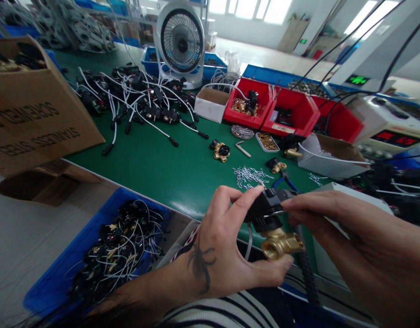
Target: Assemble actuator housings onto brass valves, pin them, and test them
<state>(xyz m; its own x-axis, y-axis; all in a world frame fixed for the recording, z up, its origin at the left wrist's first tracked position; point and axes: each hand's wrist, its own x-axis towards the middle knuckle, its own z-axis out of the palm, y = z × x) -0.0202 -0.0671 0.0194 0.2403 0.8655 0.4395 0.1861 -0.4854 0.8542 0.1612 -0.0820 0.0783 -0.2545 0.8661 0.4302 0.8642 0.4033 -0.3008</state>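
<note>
My left hand [226, 241] is closed round a brass valve [280, 243] with a black plastic housing [264, 205] on top. Its fingers press the housing from the far side, and the thumb supports the brass body from below. The fingertips of my right hand [336, 223] are pinched together at the housing's right side, where a thin silver wire clip seems to show; the fingers partly hide it. A grey cable [249, 241] hangs from the housing. Just beyond lie a pile of silver wire clips [249, 175] and pliers with blue handles [290, 182].
Two more brass fittings [220, 151] [276, 165] lie on the green table [155, 168]. Red bins [291, 109], a white carton [329, 155] and a fan [180, 41] stand behind. Cabled black parts [155, 98] are heaped left of them. A blue crate [63, 273] sits below the table edge.
</note>
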